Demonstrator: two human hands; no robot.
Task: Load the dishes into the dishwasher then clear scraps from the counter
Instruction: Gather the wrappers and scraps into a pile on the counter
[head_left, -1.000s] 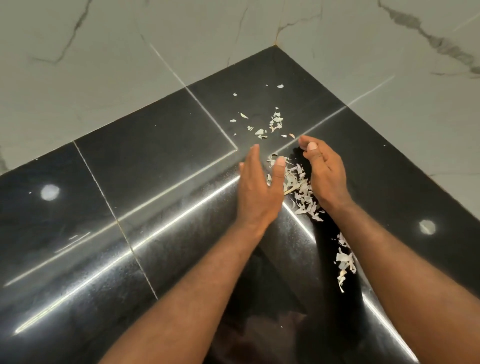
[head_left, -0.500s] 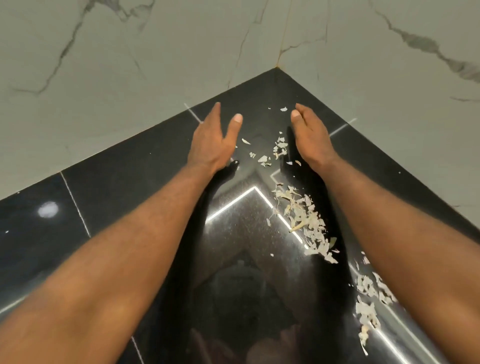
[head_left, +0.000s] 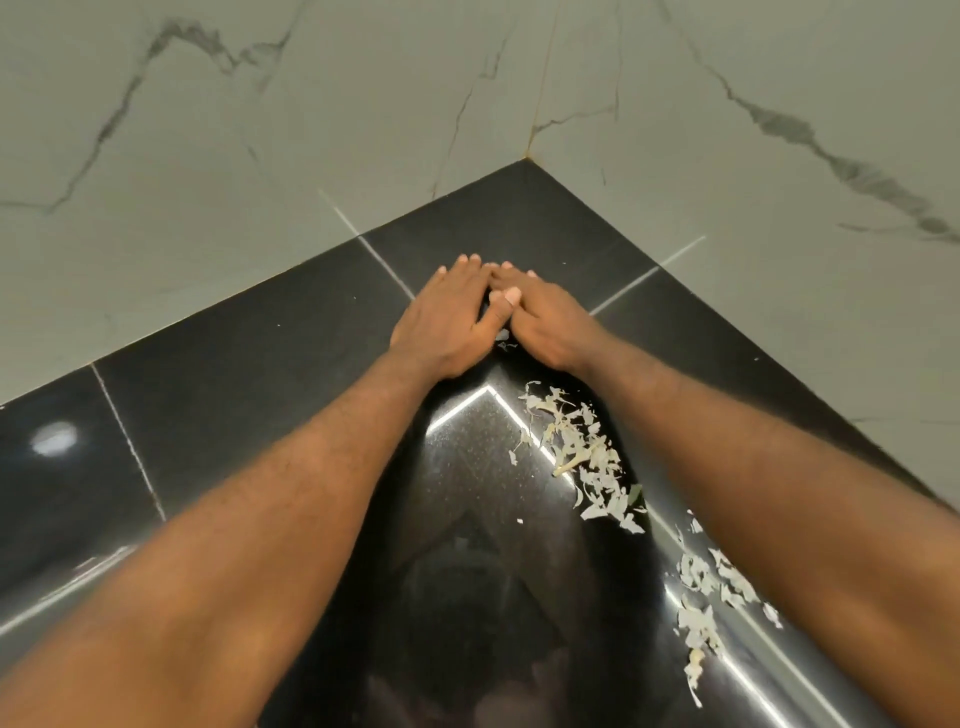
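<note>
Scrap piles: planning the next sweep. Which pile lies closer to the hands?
The upper pile, just behind the right hand; the other pile lies much nearer the camera, beside the right forearm.

The left hand (head_left: 441, 322) and right hand (head_left: 548, 325) lie side by side on the worktop (head_left: 234, 374), fingertips touching, just before the back corner where the two walls (head_left: 260, 130) meet. A few scraps (head_left: 503, 338) show between the wrists. In front of the hands, beside the right forearm, lies a heap of scraps (head_left: 579, 457). A second heap (head_left: 709, 587) lies nearer the front, to the right.
</note>
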